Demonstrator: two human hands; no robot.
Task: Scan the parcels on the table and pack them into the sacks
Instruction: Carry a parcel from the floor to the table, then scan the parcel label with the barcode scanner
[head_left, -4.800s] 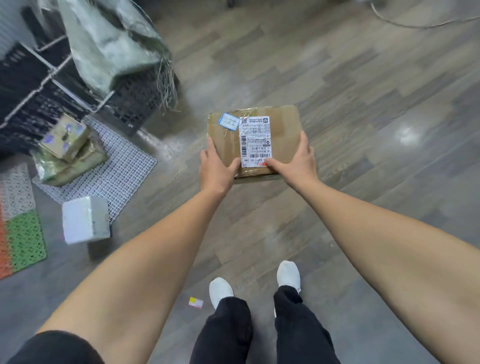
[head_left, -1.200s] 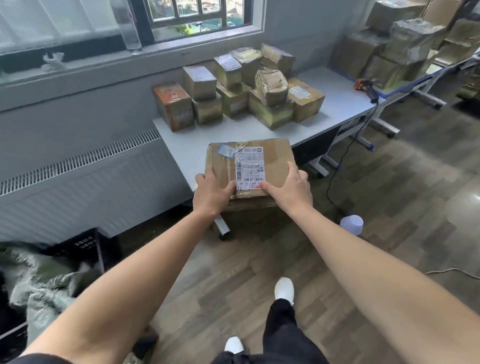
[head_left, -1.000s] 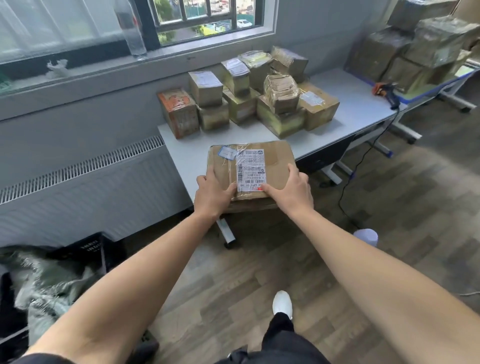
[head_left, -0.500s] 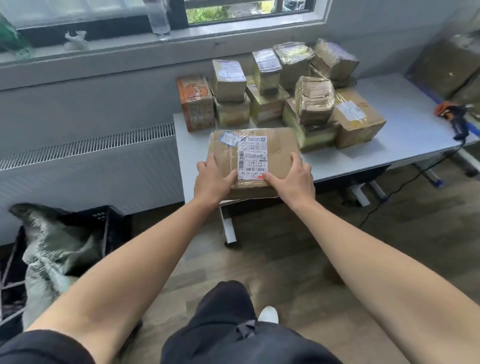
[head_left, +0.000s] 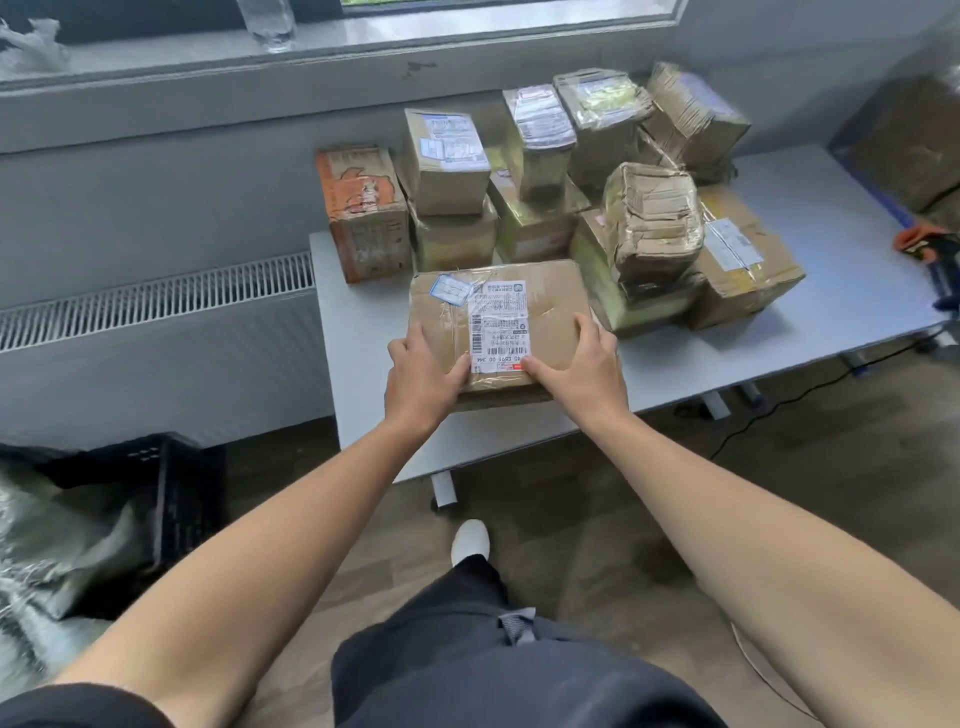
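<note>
The left hand (head_left: 423, 376) and right hand (head_left: 582, 371) gripped the parcel (head_left: 540, 312) by its near corners at the table (head_left: 831, 291) edge, perhaps resting there. It was best held level, with the barcode label (head_left: 498, 327) up, for scanning.

Parcel stack (head_left: 571, 182) crowds table (head_left: 358, 338) rear; front-left strip and right end bare; scanner (head_left: 930, 254) at right edge.

Taped cardboard parcel (head_left: 540, 312), paper label (head_left: 497, 326)
</note>
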